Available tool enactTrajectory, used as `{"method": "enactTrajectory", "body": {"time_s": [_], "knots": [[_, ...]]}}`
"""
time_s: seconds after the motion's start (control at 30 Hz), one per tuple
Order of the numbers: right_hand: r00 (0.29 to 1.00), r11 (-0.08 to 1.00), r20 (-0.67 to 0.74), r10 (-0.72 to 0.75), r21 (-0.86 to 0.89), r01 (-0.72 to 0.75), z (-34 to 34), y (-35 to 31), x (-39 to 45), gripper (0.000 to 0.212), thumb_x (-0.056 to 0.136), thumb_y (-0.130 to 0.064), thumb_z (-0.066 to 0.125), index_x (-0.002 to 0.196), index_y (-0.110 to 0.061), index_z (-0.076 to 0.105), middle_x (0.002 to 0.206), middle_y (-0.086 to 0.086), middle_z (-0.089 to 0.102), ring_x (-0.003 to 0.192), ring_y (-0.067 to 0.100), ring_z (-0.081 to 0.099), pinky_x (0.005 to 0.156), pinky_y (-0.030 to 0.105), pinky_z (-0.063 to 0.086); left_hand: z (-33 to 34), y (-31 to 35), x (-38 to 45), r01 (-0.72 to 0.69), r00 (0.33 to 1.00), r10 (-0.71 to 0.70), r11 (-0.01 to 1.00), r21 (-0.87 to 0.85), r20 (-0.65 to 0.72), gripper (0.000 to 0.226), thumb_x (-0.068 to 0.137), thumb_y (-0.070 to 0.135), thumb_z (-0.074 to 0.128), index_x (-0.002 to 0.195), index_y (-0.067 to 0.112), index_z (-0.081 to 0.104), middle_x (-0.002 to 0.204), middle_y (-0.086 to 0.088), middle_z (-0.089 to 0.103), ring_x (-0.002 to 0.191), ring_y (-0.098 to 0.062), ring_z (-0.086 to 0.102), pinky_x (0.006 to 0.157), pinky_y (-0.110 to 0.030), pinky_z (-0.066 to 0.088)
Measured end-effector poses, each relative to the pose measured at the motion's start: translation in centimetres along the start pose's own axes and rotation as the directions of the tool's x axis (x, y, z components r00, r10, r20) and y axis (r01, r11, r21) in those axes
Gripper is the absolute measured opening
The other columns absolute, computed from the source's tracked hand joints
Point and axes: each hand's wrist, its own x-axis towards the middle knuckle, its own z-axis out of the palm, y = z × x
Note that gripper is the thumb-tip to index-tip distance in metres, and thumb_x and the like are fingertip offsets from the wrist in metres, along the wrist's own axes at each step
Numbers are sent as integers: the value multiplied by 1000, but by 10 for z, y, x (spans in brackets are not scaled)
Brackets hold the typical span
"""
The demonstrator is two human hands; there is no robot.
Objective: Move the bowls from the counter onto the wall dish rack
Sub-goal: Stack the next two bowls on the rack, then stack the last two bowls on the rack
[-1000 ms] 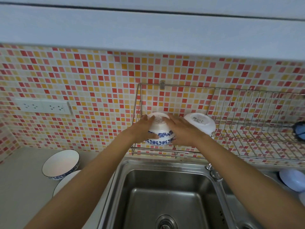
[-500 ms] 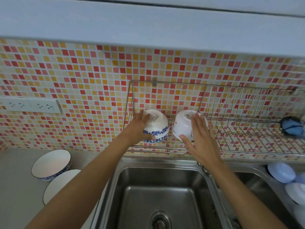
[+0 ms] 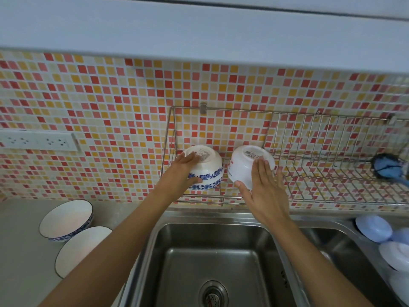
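Observation:
Two bowls sit upside down in the left part of the wire wall dish rack. A white bowl with a blue flower band is on the left, with my left hand gripping its left side. Beside it leans a white bowl with red marks, and my right hand lies flat against its right side, fingers straight. On the counter at lower left stand a blue-rimmed bowl and a second white bowl, both upright, the second partly behind my left forearm.
A steel double sink lies directly below the rack. Pale blue and white dishes are stacked at the right edge. A blue brush rests in the rack's right end. A wall socket strip sits at left, under an overhead cabinet.
My right hand left the blue-banded bowl and went to the red-marked bowl, tipping it more upright. My left hand stays on the blue-banded bowl. The view shifted slightly right.

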Motion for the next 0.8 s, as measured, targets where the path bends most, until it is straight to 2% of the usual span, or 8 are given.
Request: {"method": "enactTrajectory", "body": {"time_s": [0.23,0.37,0.4,0.47,0.53,0.63,0.73,0.8], "knots": [[1000,999,14,16,48,-17,1,3,1,93,88,-75,-2,154,-10,-2,163,9,5,150,23,7,118,44,-1,-3,9,-12,18,1000,-17,1000,17,-18,67,93,34,55,149,21,22,158,0,16,146,-22,10,116,-43,19],[991,963,-125,-55,255,86,-10,-3,-12,83,92,-70,14,154,-16,5,162,1,1,149,17,0,119,47,5,-7,19,-56,-10,983,18,999,44,-183,57,96,38,48,147,22,28,156,0,24,144,-19,17,112,-34,14],[981,917,-182,-67,375,132,-13,-11,-22,76,94,-64,24,154,-17,14,162,0,7,149,17,4,119,47,10,-8,19,-74,-41,961,52,998,46,-272,50,96,33,50,143,19,38,151,-3,36,141,-20,29,111,-32,19],[941,764,-326,-88,584,274,-14,-40,-52,57,96,-45,42,141,-10,44,149,8,42,140,19,35,114,46,31,-10,14,-113,-56,879,66,998,34,-473,34,95,26,51,125,12,58,128,-7,61,120,-21,54,105,-29,37],[905,647,-411,-108,663,378,0,-77,-85,38,96,-33,47,112,-4,66,111,8,67,106,16,59,90,43,51,-10,-1,-156,17,803,-21,1000,-13,-595,30,95,26,47,112,9,66,109,-6,69,101,-16,61,93,-19,45],[946,531,-251,-207,783,324,35,-138,-123,25,94,-28,52,95,-11,70,87,-1,70,78,10,63,69,40,54,-7,-35,-217,231,757,-249,967,-109,-604,24,92,19,50,108,11,66,104,-3,69,94,-14,59,84,-10,39],[948,497,39,-316,858,130,70,-193,-141,19,92,-30,59,105,-18,66,89,-6,65,77,9,62,70,36,55,-6,-79,-268,399,725,-405,906,-140,-557,24,91,18,48,107,15,65,105,-3,67,94,-20,60,81,-28,47],[911,524,237,-338,851,-27,89,-227,-142,30,90,-33,63,117,-20,61,94,-6,62,81,9,60,76,34,55,-8,-109,-291,483,688,-495,858,-173,-530,25,90,20,48,109,14,63,103,-3,64,92,-21,60,78,-34,49]]}}
